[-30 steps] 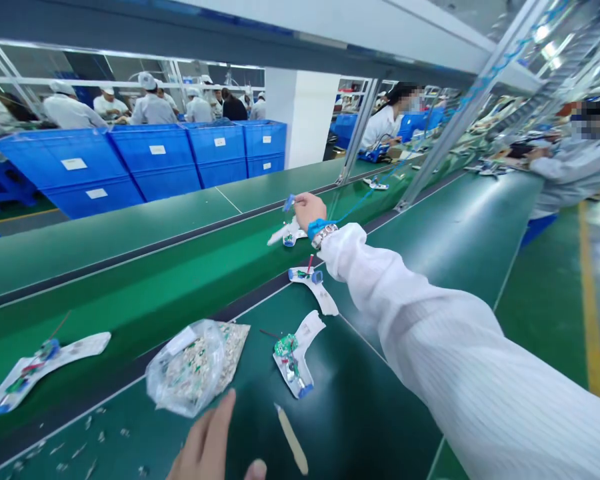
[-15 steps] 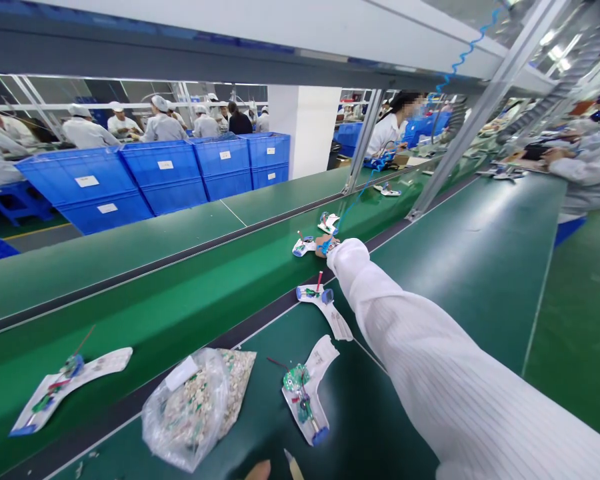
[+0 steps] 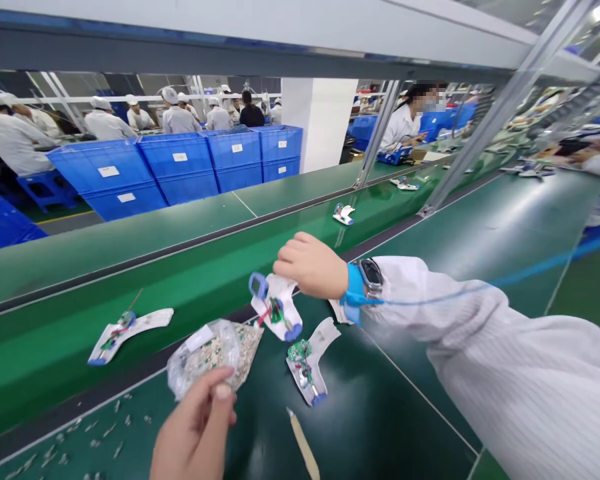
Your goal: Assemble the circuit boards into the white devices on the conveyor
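My right hand (image 3: 311, 267) is closed on a white plastic shell (image 3: 276, 309) with blue ends and red and green wiring, held just above the near bench. A blue wrist strap with a coiled cord and a watch sit on that wrist. My left hand (image 3: 196, 430) is low at the front, fingers pinched together near a clear bag of small parts (image 3: 211, 353); whether it holds anything is unclear. A second shell with a green circuit board (image 3: 307, 361) lies on the bench below the held one. Part of another shell (image 3: 337, 311) shows under my right wrist.
A shell (image 3: 129, 327) lies on the green conveyor belt at left, another (image 3: 343, 214) farther along. A wooden stick (image 3: 304, 447) lies at the bench front, small loose bits (image 3: 80, 440) at left. Blue crates (image 3: 180, 167) and several workers in white stand behind; metal posts rise right.
My right hand has pulled back from far along the belt toward me, now carrying a white shell. My left hand has risen into view near the bag. The view has shifted left.
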The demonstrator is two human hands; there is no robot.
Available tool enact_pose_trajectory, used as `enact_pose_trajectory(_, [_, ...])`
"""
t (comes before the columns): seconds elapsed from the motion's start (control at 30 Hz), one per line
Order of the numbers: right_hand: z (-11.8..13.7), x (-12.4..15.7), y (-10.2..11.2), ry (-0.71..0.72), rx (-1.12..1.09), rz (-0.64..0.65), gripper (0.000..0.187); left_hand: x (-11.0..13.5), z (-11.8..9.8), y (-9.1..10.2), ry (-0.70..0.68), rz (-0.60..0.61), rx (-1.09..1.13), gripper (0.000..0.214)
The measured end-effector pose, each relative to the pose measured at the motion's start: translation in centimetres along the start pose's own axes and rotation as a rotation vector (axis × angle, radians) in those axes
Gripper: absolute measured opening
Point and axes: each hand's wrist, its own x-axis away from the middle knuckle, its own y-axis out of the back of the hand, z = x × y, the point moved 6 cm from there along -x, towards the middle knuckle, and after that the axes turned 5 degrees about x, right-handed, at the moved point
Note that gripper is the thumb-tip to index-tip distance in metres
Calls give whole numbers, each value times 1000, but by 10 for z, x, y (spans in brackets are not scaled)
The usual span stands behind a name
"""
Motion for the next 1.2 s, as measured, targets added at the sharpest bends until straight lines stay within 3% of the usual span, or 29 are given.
enact_pose_trajectory(0.13, [73, 21, 52, 338, 103, -454, 24, -2, -16, 2, -29, -11, 75, 41])
enact_pose_trajectory(0.23, [97, 32, 70, 416, 122, -605, 25, 0, -17, 4, -22, 63, 55, 33])
enact_pose_trajectory(0.43, [105, 33, 76, 412, 124, -548, 26, 14, -16, 6, 30, 194, 136, 33])
enact_pose_trajectory(0.57, [100, 25, 60, 395, 15, -374, 18, 21, -12, 4, 69, 299, 341, 28])
enact_pose_trajectory(0.67, [98, 21, 36, 366, -249, -150, 18, 25, -11, 9, 101, 342, 481, 32])
enact_pose_trajectory(0.77, [109, 27, 15, 436, -673, 38, 22, 31, -10, 18, 110, 345, 600, 36])
enact_pose_trajectory(0.9, [125, 36, 5, 538, -1028, 202, 39, 40, -7, 23, 121, 323, 737, 37])
enact_pose_trajectory(0.97, [118, 35, 7, 382, -1021, 170, 48, 41, -7, 22, 134, 306, 812, 33])
enact_pose_trajectory(1.07, [95, 35, 23, 5, -986, -51, 35, 39, -9, 18, 153, 224, 890, 28])
enact_pose_trajectory(1.13, [95, 41, 44, -55, -1050, -239, 23, 37, -10, 16, 159, 144, 938, 26])
enact_pose_trajectory(1.2, [106, 48, 64, 5, -1121, -410, 16, 34, -11, 14, 166, 76, 978, 25])
